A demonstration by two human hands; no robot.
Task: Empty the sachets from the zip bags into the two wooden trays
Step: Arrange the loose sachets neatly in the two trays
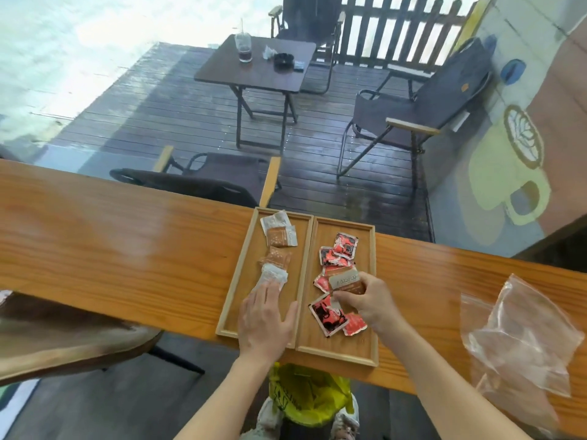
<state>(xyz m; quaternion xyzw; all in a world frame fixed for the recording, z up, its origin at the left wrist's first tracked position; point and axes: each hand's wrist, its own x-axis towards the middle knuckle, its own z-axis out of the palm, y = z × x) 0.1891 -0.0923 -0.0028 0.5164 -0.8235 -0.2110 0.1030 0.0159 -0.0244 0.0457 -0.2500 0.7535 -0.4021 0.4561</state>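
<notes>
yellow bag (309, 398) below; right hand (365, 301) pinches a brown sachet (346, 282), left hand (266, 315) flat, seemingly touching white sachet (273, 276).

I'm at a café counter (127, 242); at twelve o'clock, a deck table (254, 68) with iced drink (244, 47), folding chairs (413, 112), coffee-cup mural (505, 173) at two.

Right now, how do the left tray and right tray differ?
The left tray holds tan and white sachets in a loose line; the right tray holds mostly red ones, heaped. The left hand lies flat in the left tray; the right hand pinches a tan sachet over the right. Both are wooden, side by side.
</notes>
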